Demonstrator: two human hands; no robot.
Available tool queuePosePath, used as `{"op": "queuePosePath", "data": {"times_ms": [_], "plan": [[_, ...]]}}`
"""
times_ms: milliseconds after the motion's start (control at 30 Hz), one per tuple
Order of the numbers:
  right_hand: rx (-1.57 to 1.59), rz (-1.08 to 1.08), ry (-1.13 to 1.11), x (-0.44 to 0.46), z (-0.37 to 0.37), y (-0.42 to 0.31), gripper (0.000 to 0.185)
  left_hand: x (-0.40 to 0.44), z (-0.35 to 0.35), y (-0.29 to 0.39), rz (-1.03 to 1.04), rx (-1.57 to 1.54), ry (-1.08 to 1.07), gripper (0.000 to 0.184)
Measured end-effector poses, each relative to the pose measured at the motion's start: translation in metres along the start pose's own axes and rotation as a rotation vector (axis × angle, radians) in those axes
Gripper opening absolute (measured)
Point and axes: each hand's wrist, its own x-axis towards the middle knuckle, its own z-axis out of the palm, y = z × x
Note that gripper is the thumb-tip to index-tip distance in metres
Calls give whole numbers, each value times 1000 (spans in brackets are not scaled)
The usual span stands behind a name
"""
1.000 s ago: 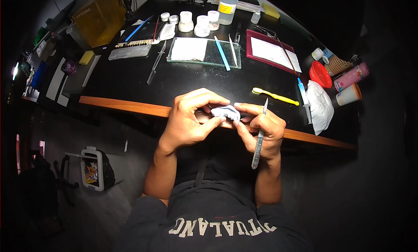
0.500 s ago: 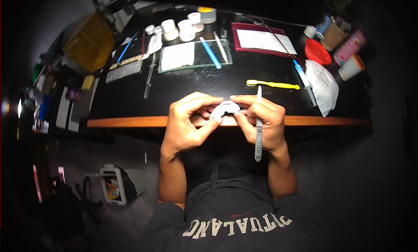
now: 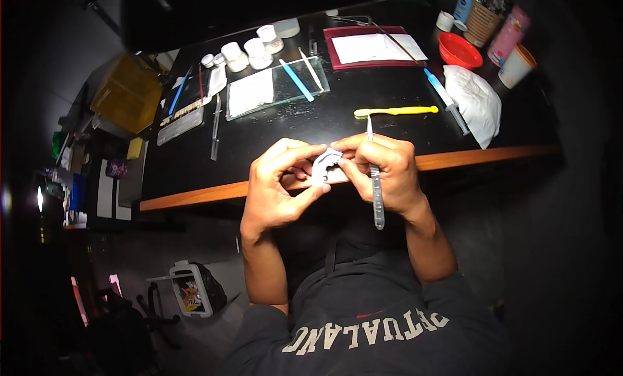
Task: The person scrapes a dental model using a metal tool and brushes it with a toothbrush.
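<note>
My left hand (image 3: 271,188) is closed round one end of a small white dental cast (image 3: 322,165), its thumb below and its fingertips above. The cast is a curved arch with tooth shapes along its inner edge, held just over the table's wooden front edge. On the other end, the fingertips of my right hand (image 3: 397,171) pinch it. That same hand keeps a scalpel (image 3: 378,207) between its fingers, the marked flat handle pointing down towards me and the narrow tip up. Just beyond the tip lies a yellow toothbrush (image 3: 399,111).
A glass slab (image 3: 279,100) holds white paper and a blue-handled tool (image 3: 296,80). White jars (image 3: 258,54) stand behind it. To the right are a syringe (image 3: 446,102), a crumpled white cloth (image 3: 477,103), a red bowl (image 3: 459,50) and a cup (image 3: 517,66).
The dental cast has turned in my fingers, so the arch is now tilted, with its right end higher. The head view has shifted and rotated slightly. Both hands keep their grip.
</note>
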Motion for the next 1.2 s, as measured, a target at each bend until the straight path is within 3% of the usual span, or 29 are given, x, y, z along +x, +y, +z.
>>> {"op": "queuePosePath", "data": {"times_ms": [567,733,833,967,1000,1100,1133,1200], "plan": [[49,-20,26,1,4,4,13,-2,-1,1,-25,-9,-52,67],[121,-11,18,2,3,2,34,-1,0,1,0,-36,38,65],[174,30,19,2,1,1,37,-1,2,3,-55,-84,69,68],[200,75,-43,1,-5,-1,26,-2,1,3,-95,-120,73,74],[253,106,-65,0,-6,-3,43,-3,2,3,-105,-147,82,74],[373,90,-53,-3,-6,3,63,-3,2,3,-166,-233,115,75],[315,111,-63,-4,-5,2,77,-3,2,4,-188,-276,124,76],[339,137,-57,-2,-7,-1,81,-3,3,0,-177,-277,138,76]]}}
